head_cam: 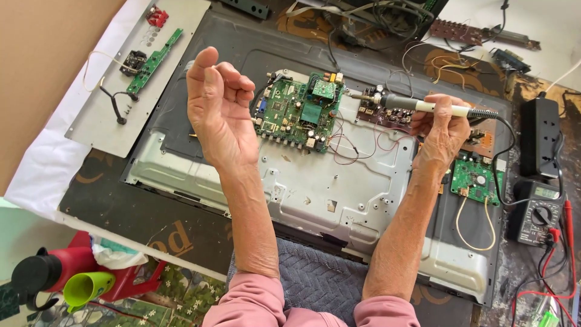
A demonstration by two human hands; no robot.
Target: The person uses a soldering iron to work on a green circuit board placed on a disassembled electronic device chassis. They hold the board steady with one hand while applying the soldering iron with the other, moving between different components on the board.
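My left hand [219,104] is raised above the metal back panel [315,181] of an opened flat screen, palm up, fingers loosely curled, holding nothing. My right hand [443,129] grips a soldering iron [417,105] with a black and white handle, its tip pointing left toward the green main circuit board [299,112]. Thin red wires [357,148] run from that board toward a brown board [387,112] under the iron. The iron's black cord [502,151] trails off to the right.
A smaller green board [475,181] lies right of my right wrist. A black multimeter [538,212] with red leads and a black power strip [540,136] sit at the right edge. A grey plate [121,91] with a narrow green board lies far left. Red and green plastic items [91,281] sit lower left.
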